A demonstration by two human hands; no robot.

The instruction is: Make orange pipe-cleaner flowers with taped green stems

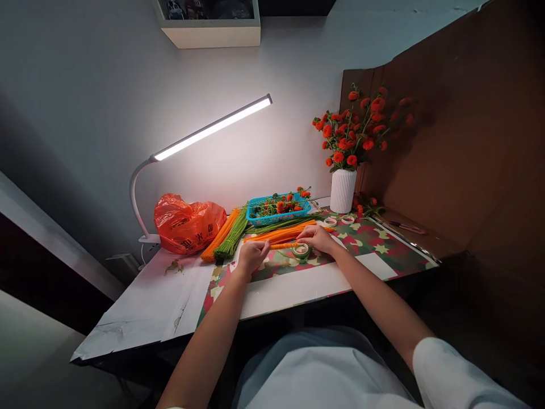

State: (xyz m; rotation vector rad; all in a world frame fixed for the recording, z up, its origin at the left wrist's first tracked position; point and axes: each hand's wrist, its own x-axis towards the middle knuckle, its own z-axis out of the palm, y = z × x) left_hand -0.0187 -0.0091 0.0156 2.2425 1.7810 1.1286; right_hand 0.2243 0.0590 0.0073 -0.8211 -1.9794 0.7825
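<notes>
Between my two hands stretches an orange pipe cleaner [283, 246] that looks coiled or twisted, held roughly level just above the table. My left hand [253, 257] is closed on one end, thumb against the fingers. At the other end, my right hand [318, 237] pinches it with its fingertips. A roll of green tape [301, 252] sits just below the right fingers. Behind the hands lies a bundle of loose orange pipe cleaners [279, 233], partly covered by them. Green pipe cleaners [272, 226] lie beyond that bundle.
Left of the hands are tied green stems [230, 241] and a red plastic bag [187, 224]. A blue basket [279, 218] holds small orange flowers. Farther right stand a white vase [343, 191] of flowers, tape rolls [330, 222] and pliers [407, 227]. A lamp [213, 128] shines above.
</notes>
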